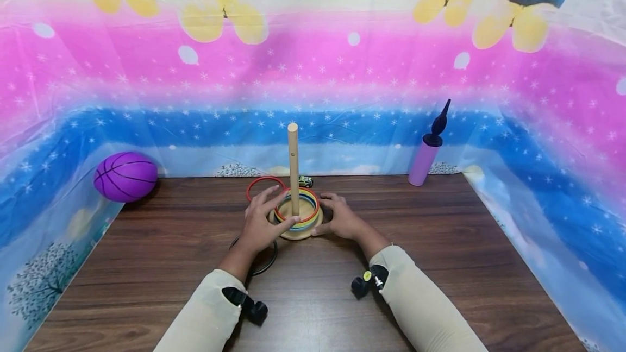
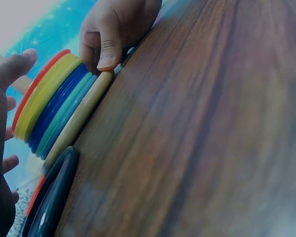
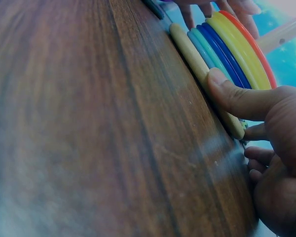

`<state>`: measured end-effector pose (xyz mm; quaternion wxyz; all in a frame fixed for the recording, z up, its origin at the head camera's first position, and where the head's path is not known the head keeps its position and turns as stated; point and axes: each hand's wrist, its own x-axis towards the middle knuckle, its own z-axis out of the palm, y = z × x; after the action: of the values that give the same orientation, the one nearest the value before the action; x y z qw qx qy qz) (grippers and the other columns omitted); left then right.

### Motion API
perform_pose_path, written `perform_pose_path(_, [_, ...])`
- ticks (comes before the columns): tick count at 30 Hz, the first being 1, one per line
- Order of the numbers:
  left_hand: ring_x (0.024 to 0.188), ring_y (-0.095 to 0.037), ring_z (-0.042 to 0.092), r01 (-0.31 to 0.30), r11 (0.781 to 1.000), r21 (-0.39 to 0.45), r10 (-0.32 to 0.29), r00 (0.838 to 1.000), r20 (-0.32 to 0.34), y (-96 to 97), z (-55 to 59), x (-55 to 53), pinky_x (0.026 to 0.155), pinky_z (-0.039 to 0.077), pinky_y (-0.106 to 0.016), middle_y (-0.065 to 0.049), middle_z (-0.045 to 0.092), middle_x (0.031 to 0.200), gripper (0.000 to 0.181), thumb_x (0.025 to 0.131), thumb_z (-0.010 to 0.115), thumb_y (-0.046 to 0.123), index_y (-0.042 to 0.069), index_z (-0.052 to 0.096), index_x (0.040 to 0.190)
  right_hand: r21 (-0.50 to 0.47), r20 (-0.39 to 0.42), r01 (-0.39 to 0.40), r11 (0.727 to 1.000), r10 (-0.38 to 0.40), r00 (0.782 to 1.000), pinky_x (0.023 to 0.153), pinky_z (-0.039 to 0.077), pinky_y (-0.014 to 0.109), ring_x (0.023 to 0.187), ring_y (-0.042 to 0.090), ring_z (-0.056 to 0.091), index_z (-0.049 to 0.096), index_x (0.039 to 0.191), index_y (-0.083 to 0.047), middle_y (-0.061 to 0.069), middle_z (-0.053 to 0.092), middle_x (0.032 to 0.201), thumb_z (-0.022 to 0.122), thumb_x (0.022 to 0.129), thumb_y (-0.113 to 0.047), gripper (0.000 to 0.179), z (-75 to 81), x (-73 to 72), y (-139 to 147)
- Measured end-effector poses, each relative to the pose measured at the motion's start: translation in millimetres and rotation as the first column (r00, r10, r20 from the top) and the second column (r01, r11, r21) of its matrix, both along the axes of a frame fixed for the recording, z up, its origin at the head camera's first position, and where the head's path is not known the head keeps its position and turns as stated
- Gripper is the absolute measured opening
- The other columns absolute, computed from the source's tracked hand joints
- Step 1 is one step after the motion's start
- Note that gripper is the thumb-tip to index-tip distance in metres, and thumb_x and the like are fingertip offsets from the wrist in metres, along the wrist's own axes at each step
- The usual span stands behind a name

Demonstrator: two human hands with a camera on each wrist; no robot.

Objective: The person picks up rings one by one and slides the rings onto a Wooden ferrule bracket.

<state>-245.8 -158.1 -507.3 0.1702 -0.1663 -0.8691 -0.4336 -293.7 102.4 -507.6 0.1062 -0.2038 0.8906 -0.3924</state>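
Note:
A wooden post (image 1: pixel 294 167) rises from a round wooden base (image 1: pixel 295 237). Stacked on the base around the post are several coloured rings (image 2: pixel 52 96): red on top, then yellow, dark blue, green and light blue. My right hand (image 1: pixel 342 220) grips the base's right edge, its thumb (image 3: pixel 232 96) on the rim and a finger on the edge beyond. On the stack's left side, my left hand (image 1: pixel 262 222) is spread, thumb apart from the fingers; whether it touches the rings is unclear. A loose red ring (image 1: pixel 249 184) and a black ring (image 1: pixel 275 254), partly hidden, lie by my left hand.
A small toy car (image 1: pixel 306 181) stands behind the base. At the back left sits a purple ball (image 1: pixel 125 177) with black lines. A purple hand pump (image 1: pixel 424 163) with a black nozzle stands upright at the back right, near the printed cloth (image 1: pixel 352 124).

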Motion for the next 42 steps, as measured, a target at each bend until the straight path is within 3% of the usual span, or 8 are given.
perform_pose_path(9, [0.161,-0.053,0.03,0.012,0.998,0.067,-0.011,1.0,-0.013,-15.8,8.9,-2.9,0.121,0.015,-0.088,-0.018,0.044,0.172,0.071,0.09,0.09,0.025,0.013,0.064,0.155,-0.006,0.009,0.007,1.0,-0.007,1.0,0.129,0.032,0.069,0.168,0.043,0.019,0.048,0.165,-0.007,0.012,0.032,0.178,0.096,0.087,-0.031,0.095,-2.7,-1.6,0])
perform_pose_path(17, [0.162,-0.046,0.031,-0.02,0.992,0.124,0.015,0.999,0.039,-33.9,17.0,-5.2,0.122,0.032,-0.077,-0.012,0.039,0.176,0.072,0.092,0.09,0.025,0.015,0.062,0.158,-0.022,0.014,0.005,1.0,-0.005,1.0,0.129,0.031,0.069,0.168,0.044,0.017,0.049,0.165,-0.008,0.013,0.03,0.179,0.096,0.087,-0.029,0.094,-3.0,-0.1,2])
perform_pose_path(22, [0.162,-0.045,0.032,-0.042,0.991,0.126,0.035,0.998,0.056,-46.6,18.2,-8.1,0.122,0.034,-0.075,-0.013,0.038,0.176,0.072,0.095,0.088,0.025,0.017,0.059,0.16,-0.019,0.012,0.004,1.0,-0.004,1.0,0.13,0.031,0.069,0.169,0.043,0.017,0.048,0.165,-0.007,0.012,0.03,0.179,0.096,0.087,-0.029,0.094,-4.2,-1.2,1])
perform_pose_path(28, [0.162,-0.05,0.03,-0.062,0.998,0.017,0.06,0.993,0.101,-59.3,17.4,-13.5,0.123,0.02,-0.083,-0.013,0.035,0.178,0.071,0.098,0.084,0.032,0.02,0.056,0.162,-0.015,0.008,0.004,1.0,-0.004,1.0,0.13,0.031,0.068,0.168,0.043,0.017,0.049,0.165,-0.007,0.013,0.031,0.179,0.096,0.087,-0.029,0.094,-3.6,-2.1,0])
perform_pose_path(32, [0.161,-0.055,0.028,-0.049,0.995,-0.091,0.06,0.99,0.127,-66.0,19.2,-19.4,0.119,0.019,-0.085,-0.015,0.033,0.179,0.073,0.099,0.083,0.034,0.018,0.054,0.164,-0.014,0.007,0.0,1.0,0.0,1.0,0.13,0.032,0.068,0.169,0.043,0.016,0.049,0.165,-0.006,0.012,0.031,0.179,0.096,0.087,-0.029,0.094,-1.6,-2.7,0])
perform_pose_path(38, [0.16,-0.06,0.027,-0.027,0.972,-0.235,0.067,0.984,0.167,-74.3,22.5,-31.1,0.117,0.025,-0.085,-0.019,0.029,0.179,0.073,0.101,0.079,0.037,0.016,0.052,0.165,-0.012,0.004,0.012,1.0,-0.012,1.0,0.13,0.031,0.068,0.168,0.042,0.018,0.049,0.165,-0.007,0.012,0.032,0.178,0.096,0.087,-0.029,0.094,-1.1,-3.2,0])
perform_pose_path(42, [0.161,-0.06,0.026,-0.002,0.953,-0.303,0.074,0.971,0.228,-77.9,23.8,-39.1,0.119,0.024,-0.086,-0.022,0.027,0.18,0.075,0.101,0.078,0.041,0.018,0.049,0.166,-0.01,0.01,0.011,1.0,-0.011,1.0,0.13,0.031,0.067,0.168,0.042,0.018,0.048,0.165,-0.006,0.011,0.032,0.178,0.096,0.086,-0.03,0.095,-1.7,-2.8,1])
